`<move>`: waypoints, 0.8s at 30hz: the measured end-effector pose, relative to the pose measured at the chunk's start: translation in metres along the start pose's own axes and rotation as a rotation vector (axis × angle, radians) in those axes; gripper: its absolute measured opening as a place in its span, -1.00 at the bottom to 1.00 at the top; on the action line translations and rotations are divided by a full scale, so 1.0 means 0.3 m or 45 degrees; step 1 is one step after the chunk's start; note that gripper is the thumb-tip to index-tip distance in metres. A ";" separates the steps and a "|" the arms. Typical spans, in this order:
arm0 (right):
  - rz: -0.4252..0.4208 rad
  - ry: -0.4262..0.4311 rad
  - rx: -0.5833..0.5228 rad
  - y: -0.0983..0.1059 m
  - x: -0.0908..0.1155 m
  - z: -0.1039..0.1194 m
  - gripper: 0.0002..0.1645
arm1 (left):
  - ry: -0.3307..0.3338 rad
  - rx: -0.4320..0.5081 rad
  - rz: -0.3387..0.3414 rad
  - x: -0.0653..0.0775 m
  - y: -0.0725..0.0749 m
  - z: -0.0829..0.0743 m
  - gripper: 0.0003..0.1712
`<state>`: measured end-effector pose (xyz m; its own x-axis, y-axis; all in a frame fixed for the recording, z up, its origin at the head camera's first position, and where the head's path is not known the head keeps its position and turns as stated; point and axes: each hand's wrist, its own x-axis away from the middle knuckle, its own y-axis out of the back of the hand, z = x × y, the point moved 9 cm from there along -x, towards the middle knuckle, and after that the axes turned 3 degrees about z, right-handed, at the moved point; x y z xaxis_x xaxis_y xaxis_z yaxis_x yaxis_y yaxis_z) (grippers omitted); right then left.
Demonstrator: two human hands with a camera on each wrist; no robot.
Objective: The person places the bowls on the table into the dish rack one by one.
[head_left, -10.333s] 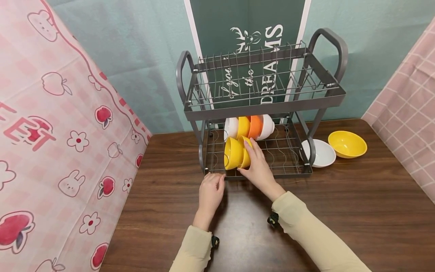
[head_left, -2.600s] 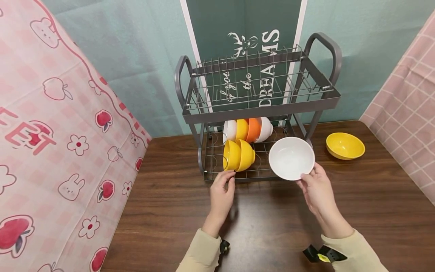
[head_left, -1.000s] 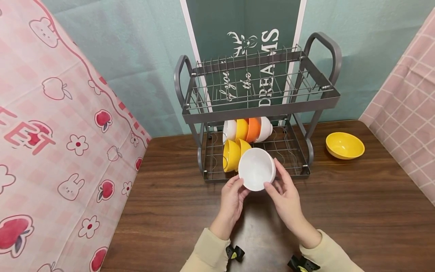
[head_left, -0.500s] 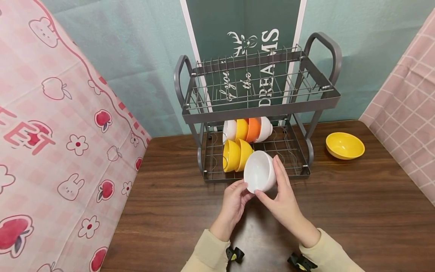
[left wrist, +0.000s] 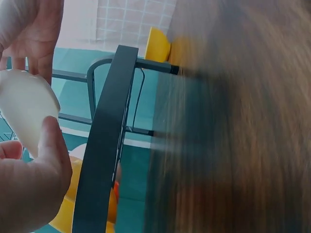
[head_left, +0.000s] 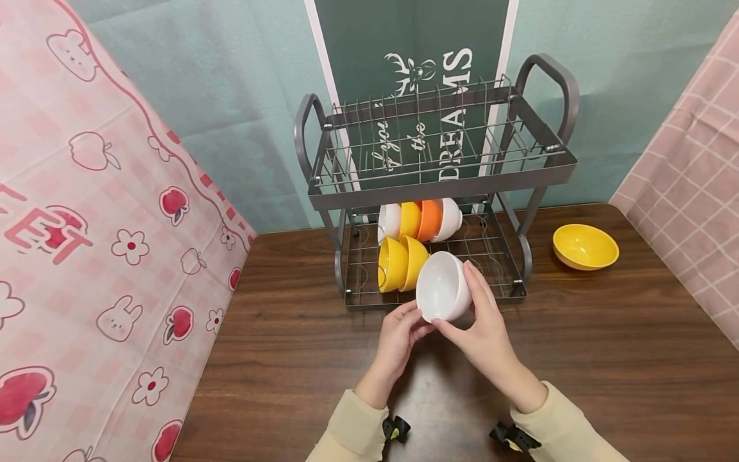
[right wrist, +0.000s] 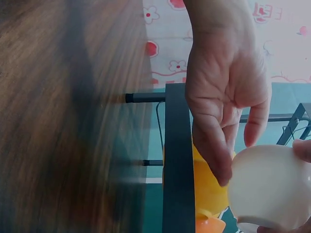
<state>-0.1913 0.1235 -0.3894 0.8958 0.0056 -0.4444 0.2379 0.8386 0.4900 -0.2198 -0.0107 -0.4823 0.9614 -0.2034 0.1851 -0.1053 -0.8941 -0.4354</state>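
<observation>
A white bowl (head_left: 441, 287) is held up between both hands, close in front of the rack's lower tier, tilted with its mouth facing left and toward me. My left hand (head_left: 397, 340) holds the lower left of its rim, thumb at the edge and fingers underneath. On the right side, my right hand (head_left: 484, 324) grips it, thumb at the lower rim and fingers along the outer wall. The left wrist view shows the bowl (left wrist: 29, 107) edge-on between the hands. Just behind it, two yellow bowls (head_left: 391, 264) stand on their sides, nested, on the lower tier.
The grey two-tier dish rack (head_left: 444, 187) has a wire upper tier. Behind the yellow pair, a row with white, yellow and orange bowls (head_left: 430, 220) leans on the lower tier. A wider yellow bowl (head_left: 586, 246) sits on the wooden table (head_left: 277, 359) right of the rack.
The right hand brought the white bowl leftward from beside the rack, and the left hand took hold too. Its mouth has since turned left, and it has risen slightly. Earlier, the right hand held a yellow bowl.
</observation>
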 end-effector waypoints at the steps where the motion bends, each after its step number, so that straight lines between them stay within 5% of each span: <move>1: -0.002 -0.008 0.013 0.003 -0.004 -0.002 0.30 | -0.017 -0.033 -0.008 -0.001 0.005 -0.008 -0.59; 8: -0.055 -0.011 0.082 0.035 -0.046 -0.017 0.27 | -0.263 -0.395 -0.105 -0.006 0.062 -0.096 -0.69; 15: -0.078 -0.007 0.052 0.044 -0.087 -0.053 0.21 | -0.719 -1.127 -0.283 0.059 0.071 -0.264 -0.85; 20: -0.039 -0.050 0.074 0.022 -0.110 -0.099 0.18 | -0.922 -1.511 -0.313 0.056 0.101 -0.248 -0.84; 24: 0.010 -0.076 0.102 -0.007 -0.123 -0.135 0.17 | -0.952 -1.675 -0.316 0.059 0.108 -0.235 -0.81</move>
<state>-0.2401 0.1438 -0.4045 0.9178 -0.0223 -0.3963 0.2581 0.7922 0.5530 -0.2241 -0.0714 -0.4309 0.8495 -0.1195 -0.5139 0.3162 -0.6645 0.6771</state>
